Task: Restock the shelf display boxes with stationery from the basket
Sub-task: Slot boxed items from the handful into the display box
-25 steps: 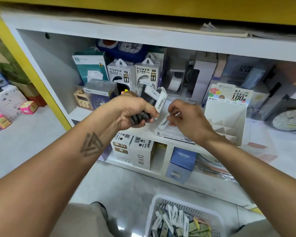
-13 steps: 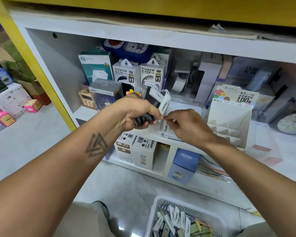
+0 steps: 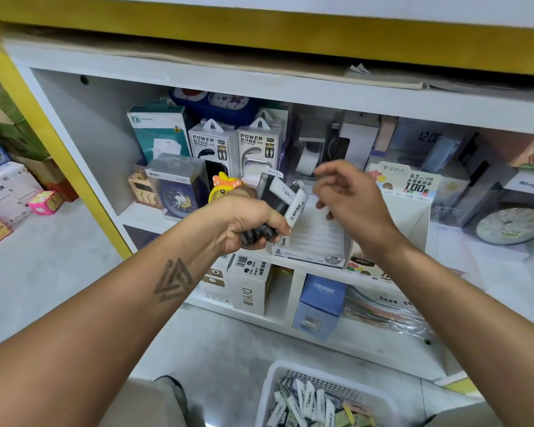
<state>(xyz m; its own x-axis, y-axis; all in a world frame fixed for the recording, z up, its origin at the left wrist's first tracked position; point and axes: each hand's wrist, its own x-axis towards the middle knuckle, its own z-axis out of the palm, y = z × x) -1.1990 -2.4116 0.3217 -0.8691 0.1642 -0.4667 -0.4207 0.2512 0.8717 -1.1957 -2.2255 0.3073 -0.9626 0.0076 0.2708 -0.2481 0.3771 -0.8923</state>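
Left hand (image 3: 244,224) clenched round a bundle of black-and-white lead tubes (image 3: 282,204) just in front of the white 2B display box (image 3: 315,241) on the shelf (image 3: 142,215); right hand (image 3: 349,195) hovering beside the bundle with fingers loosely curled, grasping nothing visible. Probably light, stiff and smooth enough to slip, so best pinched singly at the white capped ends fanning above the fist. Basket (image 3: 270,392) cut off at the bottom edge, bundle count hidden in the fist, label print too small to read.
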